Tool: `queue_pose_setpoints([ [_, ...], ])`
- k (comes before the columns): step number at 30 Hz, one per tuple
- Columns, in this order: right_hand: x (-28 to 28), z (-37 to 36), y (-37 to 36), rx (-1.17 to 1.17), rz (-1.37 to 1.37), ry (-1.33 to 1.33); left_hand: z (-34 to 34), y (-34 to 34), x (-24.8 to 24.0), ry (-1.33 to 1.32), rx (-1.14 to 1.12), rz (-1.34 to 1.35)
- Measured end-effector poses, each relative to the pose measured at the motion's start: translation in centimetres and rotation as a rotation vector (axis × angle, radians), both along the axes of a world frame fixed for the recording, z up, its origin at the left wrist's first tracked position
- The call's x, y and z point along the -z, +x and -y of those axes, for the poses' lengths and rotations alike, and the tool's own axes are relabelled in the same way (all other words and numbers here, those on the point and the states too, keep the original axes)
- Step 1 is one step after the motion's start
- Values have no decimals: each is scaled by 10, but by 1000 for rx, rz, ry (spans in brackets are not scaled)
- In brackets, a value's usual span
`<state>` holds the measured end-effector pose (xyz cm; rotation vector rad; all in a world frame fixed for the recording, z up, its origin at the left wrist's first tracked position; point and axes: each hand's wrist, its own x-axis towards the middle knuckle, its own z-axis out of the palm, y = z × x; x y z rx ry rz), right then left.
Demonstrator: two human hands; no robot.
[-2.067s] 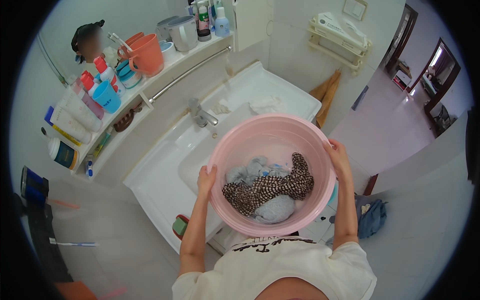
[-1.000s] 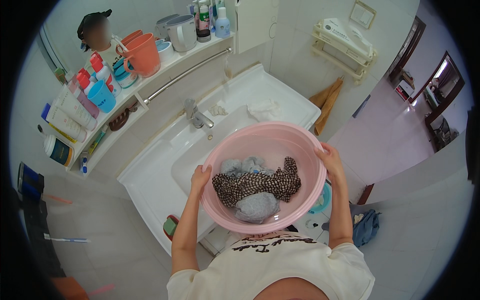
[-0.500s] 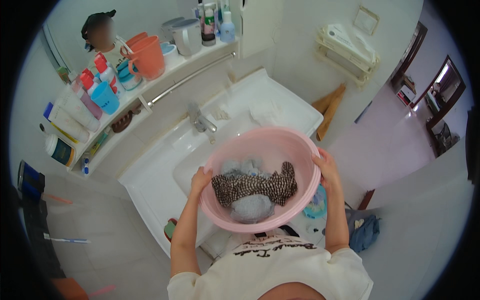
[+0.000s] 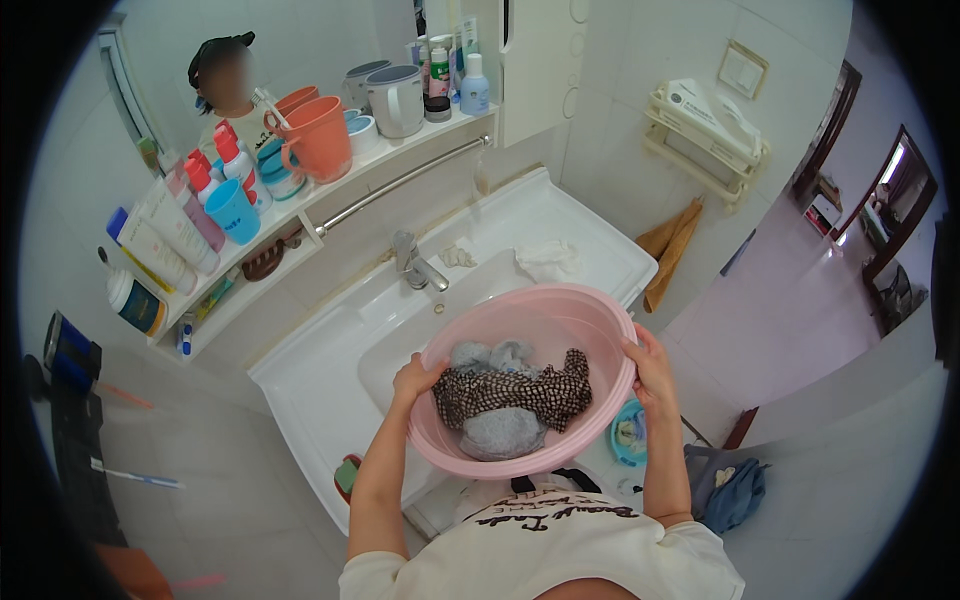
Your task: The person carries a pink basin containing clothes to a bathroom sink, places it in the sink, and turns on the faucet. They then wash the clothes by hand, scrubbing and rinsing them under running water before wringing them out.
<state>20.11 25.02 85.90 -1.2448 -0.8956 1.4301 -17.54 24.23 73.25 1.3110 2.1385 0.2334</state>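
Observation:
A round pink plastic basin [image 4: 580, 318] is held up over the front edge of the white sink, tipped so its inside faces me. My left hand [image 4: 418, 378] is closed on its left rim, and my right hand [image 4: 648, 365] grips the right rim, thumb on top. Inside lie a crumpled dark-and-cream checked cloth [image 4: 515, 392], a light grey bundle of fabric [image 4: 503, 433] in front of it and more pale grey-blue cloth [image 4: 510, 355] behind. Fingers of both hands are partly hidden under the rim.
Behind the basin are the sink bowl [image 4: 385, 348] and a chrome faucet [image 4: 415, 262]. A shelf above carries an orange mug [image 4: 318, 140], bottles and tubes. A red-and-green brush [image 4: 346, 478] is at the sink's left front edge; a blue basin [image 4: 628, 450] stands low at right.
The surroundings have shifted slightly down and right in view. Both hands keep hold of the pink basin, which appears a little lower; its contents lie much the same.

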Motion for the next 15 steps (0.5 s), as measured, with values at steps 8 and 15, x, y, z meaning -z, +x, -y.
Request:
queue_pose_setpoints([
  [8,-13,-4,-21,10,-83,-8,-6,5,-13,-102,77,-101],
  [15,-19,-13,-36,10,-152,-2,-11,-7,10,-65,139,-46],
])
